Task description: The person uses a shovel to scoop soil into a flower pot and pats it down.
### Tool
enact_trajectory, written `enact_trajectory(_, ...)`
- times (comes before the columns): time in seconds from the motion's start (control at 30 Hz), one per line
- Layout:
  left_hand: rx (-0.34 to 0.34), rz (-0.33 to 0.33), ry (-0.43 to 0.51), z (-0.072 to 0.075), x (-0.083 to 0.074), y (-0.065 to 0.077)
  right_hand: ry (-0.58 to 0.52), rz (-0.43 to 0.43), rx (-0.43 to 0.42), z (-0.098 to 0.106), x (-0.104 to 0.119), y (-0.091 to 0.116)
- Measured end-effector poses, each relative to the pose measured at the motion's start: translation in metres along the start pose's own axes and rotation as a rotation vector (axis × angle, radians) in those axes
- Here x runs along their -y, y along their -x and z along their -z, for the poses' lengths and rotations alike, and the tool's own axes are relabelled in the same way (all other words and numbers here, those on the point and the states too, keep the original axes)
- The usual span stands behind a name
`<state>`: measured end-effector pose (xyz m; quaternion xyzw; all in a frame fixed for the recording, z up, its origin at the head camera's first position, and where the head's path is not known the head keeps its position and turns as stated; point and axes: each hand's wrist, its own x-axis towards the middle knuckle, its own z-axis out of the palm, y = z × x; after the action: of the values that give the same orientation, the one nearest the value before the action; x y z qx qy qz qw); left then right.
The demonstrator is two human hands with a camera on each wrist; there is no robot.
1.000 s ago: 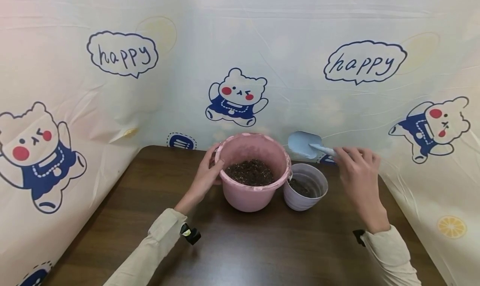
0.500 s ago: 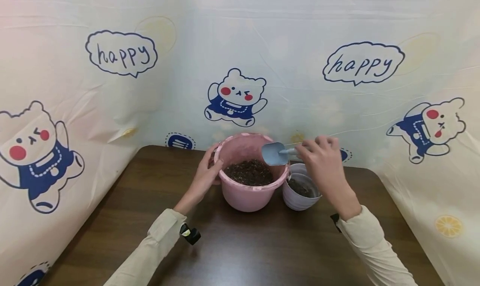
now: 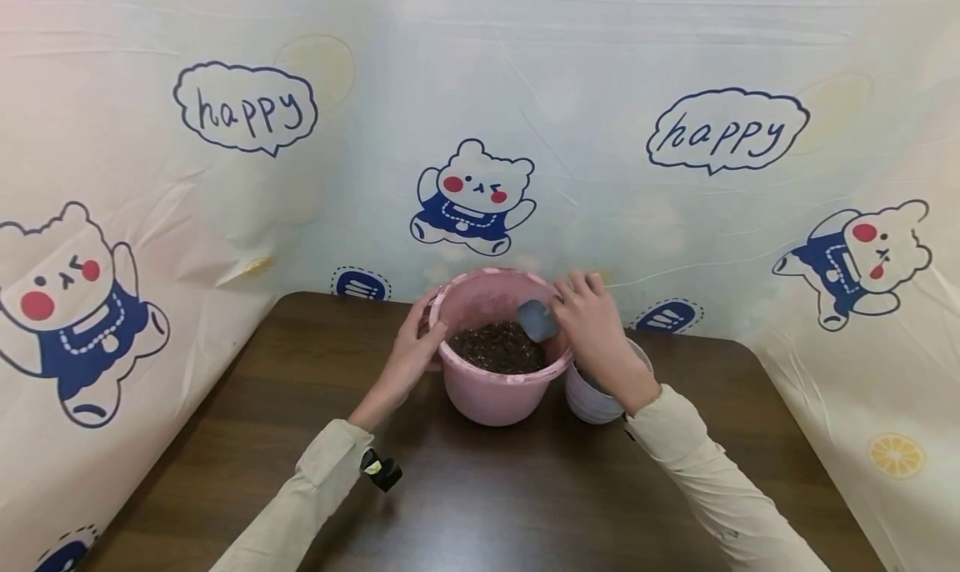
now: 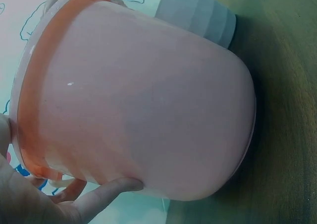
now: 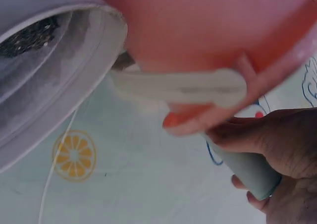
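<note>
A pink bucket [image 3: 495, 401] holds dark soil [image 3: 498, 348] and stands upright on the table. My left hand [image 3: 405, 355] grips its left side at the rim; in the left wrist view the thumb [image 4: 111, 192] lies along the outer wall. My right hand [image 3: 596, 330] holds the handle [image 5: 252, 169] of a light blue garden trowel, whose blade [image 3: 537, 320] dips inside the bucket's right side, above the soil. Close against the bucket on the right is a small pale purple pot [image 3: 592, 398], partly covered by my right hand and forearm. Some soil [image 5: 29, 38] shows inside the pot.
Both containers stand toward the back of a dark brown wooden table [image 3: 465, 505]. A pale printed cloth [image 3: 600, 72] hangs behind and along both sides. A whitish bar-shaped handle [image 5: 183, 87] juts from the bucket's side, near the pot.
My right hand has carried the trowel leftward from right of the pot to the bucket, and its blade has turned and tipped down inside. My left hand and both containers have stayed in place.
</note>
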<state>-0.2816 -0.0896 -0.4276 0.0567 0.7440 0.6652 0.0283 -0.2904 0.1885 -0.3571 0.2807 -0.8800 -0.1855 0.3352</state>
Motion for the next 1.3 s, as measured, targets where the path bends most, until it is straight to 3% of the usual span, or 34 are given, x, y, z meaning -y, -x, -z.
enact_trajectory(0.23, 0.004, 0.0, 0.008, 0.0, 0.0, 0.0, 0.001, -0.065, 0.134, -0.005, 0.015, -0.015)
enact_trajectory(0.4, 0.002, -0.011, 0.019, -0.002, 0.002, 0.0, -0.017, -0.053, 0.197, -0.016, 0.024, -0.022)
enact_trajectory(0.67, 0.006, -0.009, 0.02, -0.002, 0.002, -0.002, -0.025, 0.02, 0.176, -0.029, 0.029, -0.032)
enact_trajectory(1.0, -0.002, 0.003, 0.006, 0.002, 0.002, 0.001, -0.236, 0.105, 0.271, -0.036, 0.024, -0.031)
enact_trajectory(1.3, -0.004, 0.003, 0.008, -0.001, 0.002, -0.001, -0.373, 0.071, 0.292, -0.037, 0.016, -0.026)
